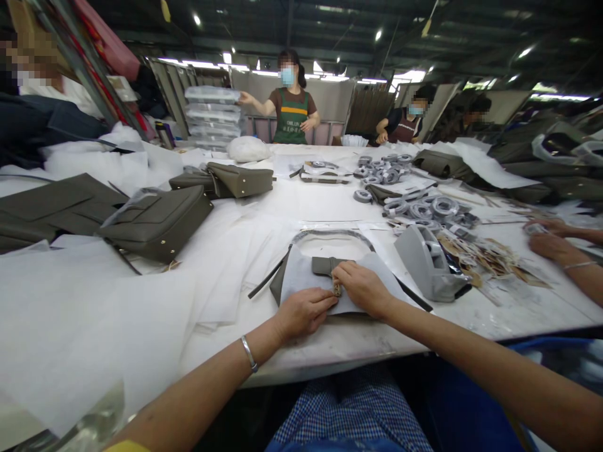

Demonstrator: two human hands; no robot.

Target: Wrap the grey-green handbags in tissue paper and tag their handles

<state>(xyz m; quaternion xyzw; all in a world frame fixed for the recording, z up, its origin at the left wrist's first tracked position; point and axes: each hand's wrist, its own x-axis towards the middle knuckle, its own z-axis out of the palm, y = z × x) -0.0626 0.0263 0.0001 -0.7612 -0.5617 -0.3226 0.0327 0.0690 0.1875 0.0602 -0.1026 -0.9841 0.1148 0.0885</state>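
Note:
A grey-green handbag [277, 280] lies on the table in front of me, its front covered by a white sheet [296, 276]. Its curved handle [330, 233] points away from me. A strap tab [321, 266] lies over the sheet, with a small gold-coloured clasp [337, 288] at its lower end. My right hand [360, 285] is closed, with thumb and fingers pinching the tab at the clasp. My left hand [306, 311] rests on the sheet with its fingers stretched out, their tips touching the clasp's lower edge.
A grey tape dispenser [424, 263] stands right of the bag, near a pile of tags [499, 263] and rolled grey straps [424, 207]. More handbags [160, 223] and white sheets [141, 314] lie left. A co-worker's hands [551, 238] are at the right; another person [292, 107] stands across the table.

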